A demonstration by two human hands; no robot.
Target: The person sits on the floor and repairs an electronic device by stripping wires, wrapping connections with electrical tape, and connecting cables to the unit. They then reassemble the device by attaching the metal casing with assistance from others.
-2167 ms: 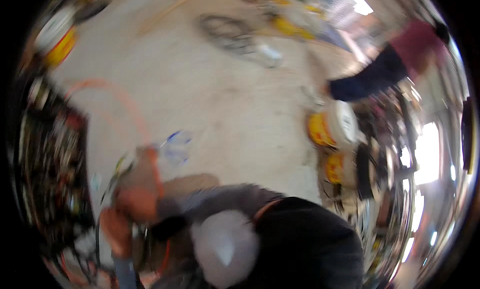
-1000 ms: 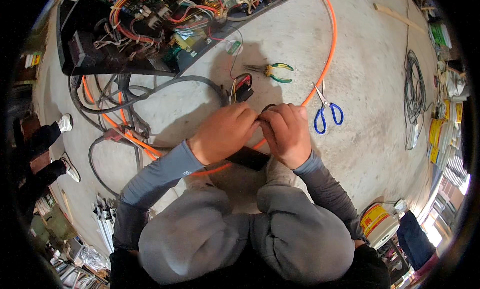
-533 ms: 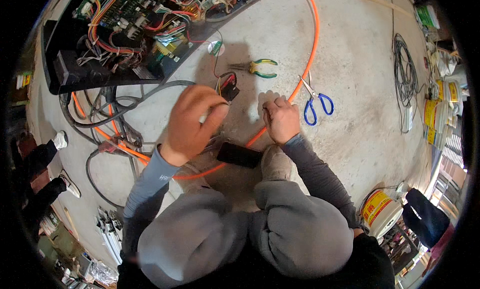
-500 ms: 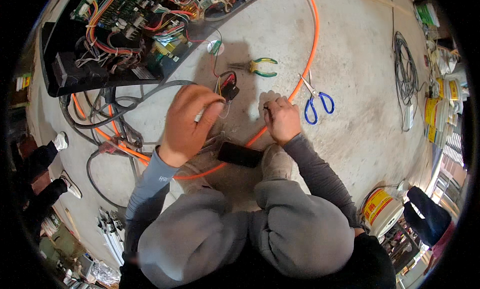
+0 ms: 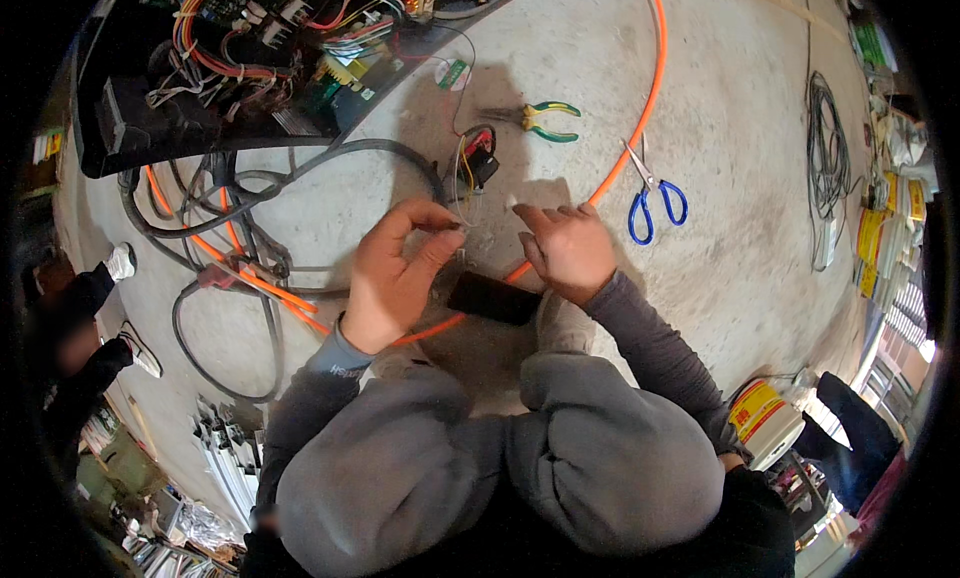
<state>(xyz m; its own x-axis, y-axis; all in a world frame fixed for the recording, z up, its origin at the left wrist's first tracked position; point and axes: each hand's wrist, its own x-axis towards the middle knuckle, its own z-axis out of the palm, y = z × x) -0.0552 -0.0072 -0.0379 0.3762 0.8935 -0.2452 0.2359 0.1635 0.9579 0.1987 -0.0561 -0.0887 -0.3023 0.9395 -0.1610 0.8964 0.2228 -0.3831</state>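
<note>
The left hand pinches a thin, pale wire between thumb and forefinger, just beside a small, black, boxy component with red and yellow leads. The right hand is near the left, thumb and forefinger parted, other fingers curled. On the rough concrete floor lie metal pliers with green-and-yellow handles, blue-looped steel scissors and a smooth, round orange hose.

The bare left hand arches, thumb and forefinger pinched together at the tips. Apart from it, the bare right hand shows its back — forefinger stretched leftward, thumb spread below. Both grey-sleeved forearms angle inward.
</note>
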